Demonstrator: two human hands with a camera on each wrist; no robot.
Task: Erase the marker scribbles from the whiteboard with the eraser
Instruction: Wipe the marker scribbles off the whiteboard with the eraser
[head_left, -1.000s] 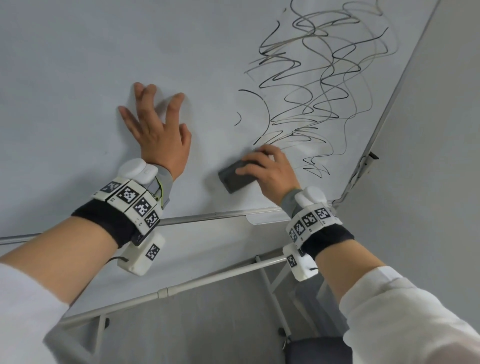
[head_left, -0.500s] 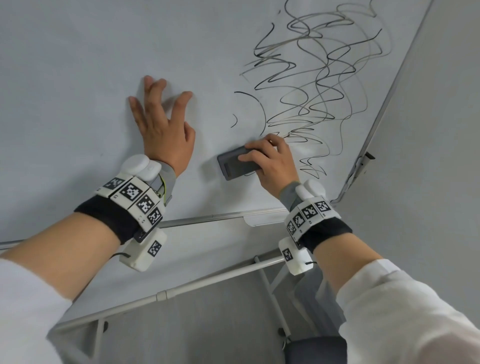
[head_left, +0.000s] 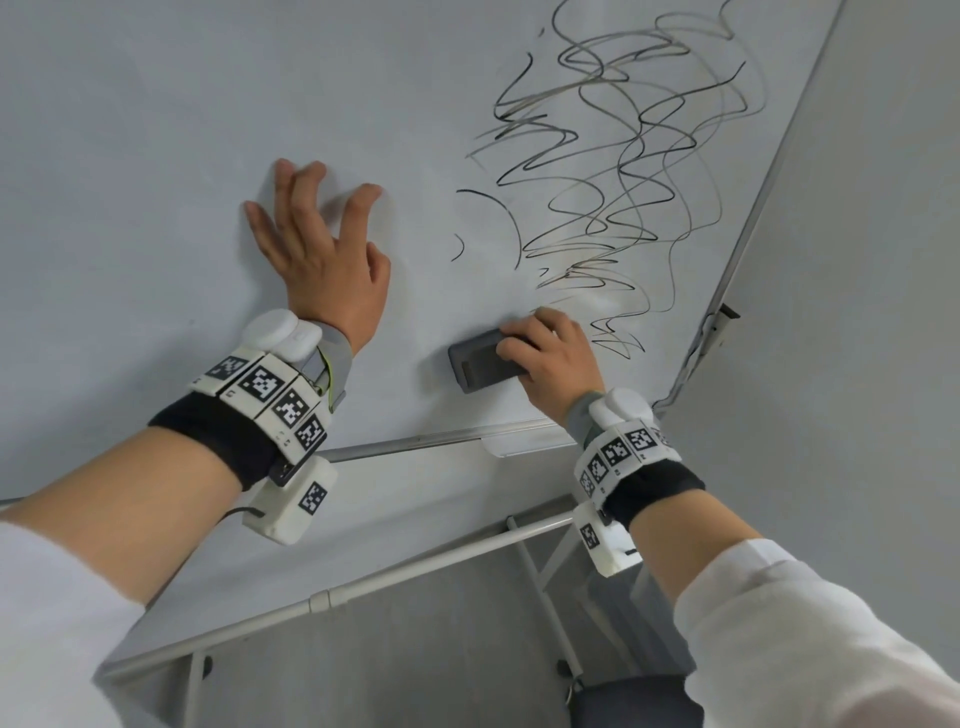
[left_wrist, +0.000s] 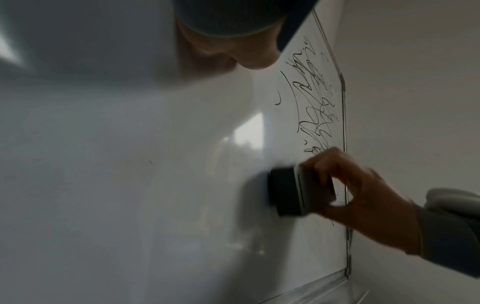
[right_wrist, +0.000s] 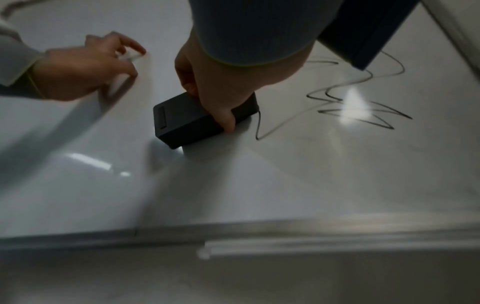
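Black marker scribbles (head_left: 618, 171) cover the upper right of the whiteboard (head_left: 130, 130), and their lowest loops (right_wrist: 358, 105) run just right of the eraser. My right hand (head_left: 550, 358) grips the dark grey block eraser (head_left: 480, 361) by its right end and holds it flat against the board, at the lower left edge of the scribbles. In the left wrist view the eraser (left_wrist: 298, 191) sits below the scribbles (left_wrist: 314, 107). My left hand (head_left: 317, 249) presses on the bare board to the left, fingers spread and straight.
The board's metal frame (head_left: 753, 223) runs along the right edge, close to a grey wall (head_left: 857, 312). A marker tray (head_left: 524, 441) hangs under the bottom edge. The stand's white tubes (head_left: 415, 571) cross below.
My right hand has slid the eraser a little to the right along the lower edge of the scribbles. My left hand stays pressed on the board in about the same place.
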